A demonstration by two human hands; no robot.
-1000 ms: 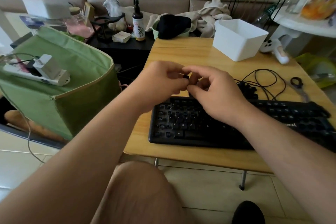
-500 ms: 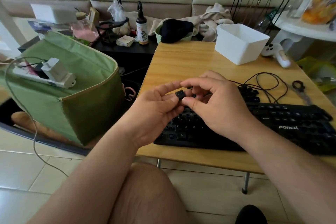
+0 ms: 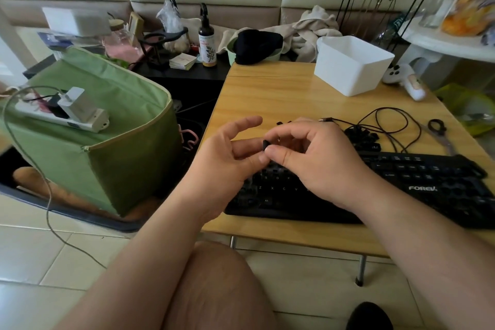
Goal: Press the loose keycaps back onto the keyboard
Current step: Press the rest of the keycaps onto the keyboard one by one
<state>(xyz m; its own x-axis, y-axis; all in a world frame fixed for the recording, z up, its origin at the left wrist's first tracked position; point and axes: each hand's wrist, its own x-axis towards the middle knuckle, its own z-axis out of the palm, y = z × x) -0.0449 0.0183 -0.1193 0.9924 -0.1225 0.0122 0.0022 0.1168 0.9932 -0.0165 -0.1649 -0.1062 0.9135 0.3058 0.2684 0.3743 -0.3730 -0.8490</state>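
In the head view, a black keycap (image 3: 266, 145) is pinched between thumb and forefinger of the right hand (image 3: 318, 161), held above the left end of the black keyboard (image 3: 401, 182) on the wooden counter (image 3: 267, 94). The left hand (image 3: 227, 153) is held just beside it at 9 o'clock, fingers relaxed and grasping nothing. A pile of loose keycaps (image 3: 364, 139) lies at 1 o'clock of the hands, beside a black cable (image 3: 388, 126)

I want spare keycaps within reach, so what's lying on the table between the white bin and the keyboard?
In the head view, between the white bin and the keyboard lie a looped black cable and a pile of loose keycaps on bare table.
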